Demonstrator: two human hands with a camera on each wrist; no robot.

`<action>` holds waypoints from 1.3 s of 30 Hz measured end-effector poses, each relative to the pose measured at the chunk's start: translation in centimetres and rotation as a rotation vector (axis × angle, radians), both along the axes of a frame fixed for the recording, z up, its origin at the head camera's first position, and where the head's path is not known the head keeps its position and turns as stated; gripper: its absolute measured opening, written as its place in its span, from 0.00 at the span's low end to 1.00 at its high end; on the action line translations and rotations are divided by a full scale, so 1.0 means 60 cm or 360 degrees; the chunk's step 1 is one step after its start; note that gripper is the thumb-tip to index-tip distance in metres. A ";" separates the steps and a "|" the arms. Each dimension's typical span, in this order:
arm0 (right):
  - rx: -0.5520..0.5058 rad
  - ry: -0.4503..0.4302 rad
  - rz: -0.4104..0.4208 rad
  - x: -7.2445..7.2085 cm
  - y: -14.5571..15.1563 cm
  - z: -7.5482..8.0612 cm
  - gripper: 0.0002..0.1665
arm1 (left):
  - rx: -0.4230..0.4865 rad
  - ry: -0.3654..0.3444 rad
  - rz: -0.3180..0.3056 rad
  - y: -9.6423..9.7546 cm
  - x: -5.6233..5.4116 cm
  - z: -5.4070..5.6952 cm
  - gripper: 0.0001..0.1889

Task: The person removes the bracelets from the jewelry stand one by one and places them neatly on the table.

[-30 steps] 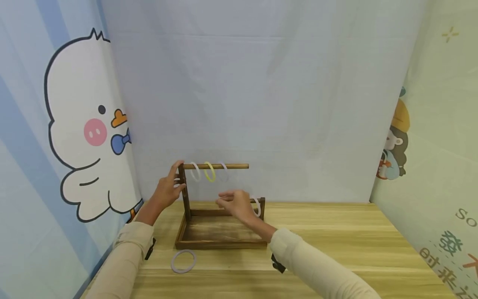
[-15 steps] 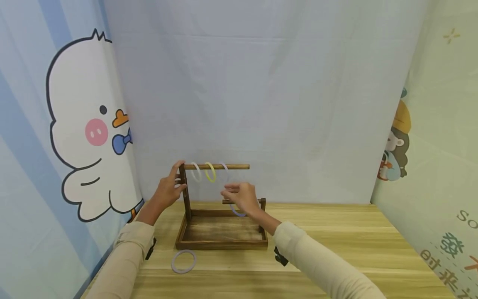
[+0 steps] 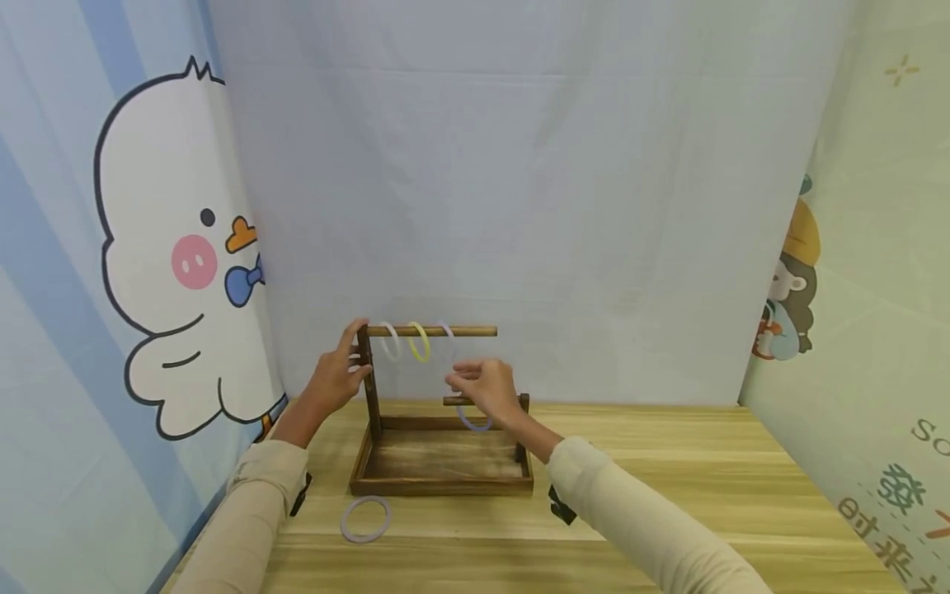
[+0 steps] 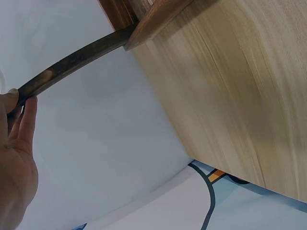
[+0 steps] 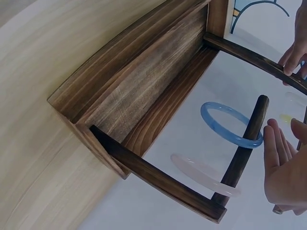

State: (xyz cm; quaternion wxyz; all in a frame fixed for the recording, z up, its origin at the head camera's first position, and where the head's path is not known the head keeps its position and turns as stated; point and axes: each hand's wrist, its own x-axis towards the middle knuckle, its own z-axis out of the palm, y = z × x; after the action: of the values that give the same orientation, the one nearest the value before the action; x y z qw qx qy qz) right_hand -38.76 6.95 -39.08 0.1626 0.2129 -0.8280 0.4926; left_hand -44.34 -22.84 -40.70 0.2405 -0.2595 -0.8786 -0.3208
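My left hand grips the top of the tall upright of a dark wooden bangle stand, its thumb and fingers about the post in the left wrist view. On the upper bar hang a white bangle, a yellow bangle and a pale lavender bangle. A blue bangle and a pale pinkish bangle hang on the lower bar. My right hand, fingers fairly straight, is just above the lower bar, close to the blue and lavender bangles. I see nothing held in it.
A lilac bangle lies flat on the wooden table in front of the stand. The stand's base is a shallow tray. A plain pale cloth hangs behind, with printed cloths at both sides.
My right hand has moved up and slightly right from the lower bar, uncovering the blue bangle and hiding the pale one in the head view. My left hand keeps its grip.
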 end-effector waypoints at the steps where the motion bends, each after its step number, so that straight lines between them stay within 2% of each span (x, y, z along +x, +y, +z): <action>1: 0.0002 0.0003 -0.0006 -0.002 0.000 0.001 0.15 | 0.0001 -0.0001 0.0003 0.000 0.000 0.000 0.44; 12: -0.0021 -0.0009 -0.0134 -0.019 -0.003 0.008 0.18 | 0.0014 -0.0018 -0.0027 0.000 0.001 0.002 0.44; 16: -0.0019 0.0006 -0.0160 -0.023 -0.007 0.012 0.19 | 0.0017 0.0007 -0.0030 -0.001 0.001 0.003 0.44; 27: -0.0093 0.0039 -0.0141 -0.032 -0.027 0.015 0.25 | 0.0010 -0.0029 -0.0016 -0.004 0.004 0.002 0.45; 34: -0.0056 0.0135 -0.0167 -0.037 -0.037 0.019 0.22 | 0.0017 -0.0015 -0.0025 -0.007 0.001 0.002 0.44; 39: -0.0091 0.0122 -0.0179 -0.041 -0.040 0.018 0.17 | 0.0017 -0.0052 -0.0022 -0.007 0.002 0.003 0.44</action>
State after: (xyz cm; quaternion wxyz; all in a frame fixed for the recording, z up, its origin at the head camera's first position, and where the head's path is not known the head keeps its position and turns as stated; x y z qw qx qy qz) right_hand -41.20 4.53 -38.02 0.2275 0.1800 -0.8174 0.4976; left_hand -44.19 -23.25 -40.54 0.2253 -0.2591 -0.8788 -0.3313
